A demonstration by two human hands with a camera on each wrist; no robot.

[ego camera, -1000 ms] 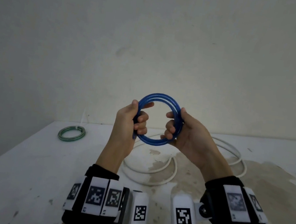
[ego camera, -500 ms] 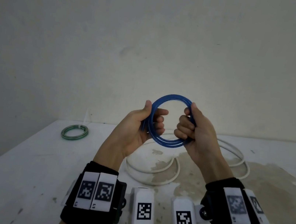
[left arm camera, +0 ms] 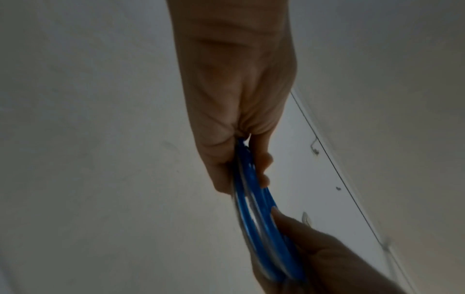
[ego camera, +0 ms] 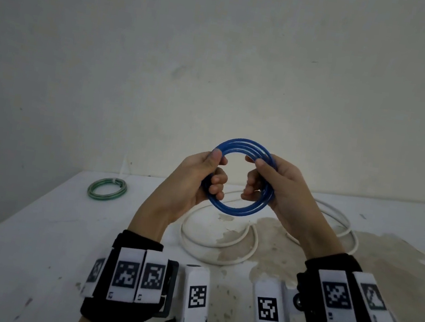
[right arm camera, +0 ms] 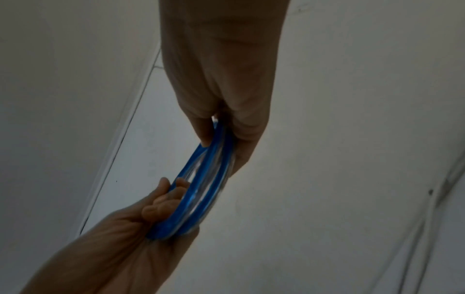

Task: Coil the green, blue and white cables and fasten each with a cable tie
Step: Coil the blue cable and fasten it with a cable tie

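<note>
Above the surface (ego camera: 28,229) and the loose white cable (ego camera: 219,248), left hand (ego camera: 191,182) and right hand (ego camera: 279,191) grip the blue cable (ego camera: 234,211); no tie seems fitted, so slackening could spring its loops apart.

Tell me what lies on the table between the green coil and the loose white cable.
Nothing: in the head view the table is bare between the green coil and the white cable.
</note>
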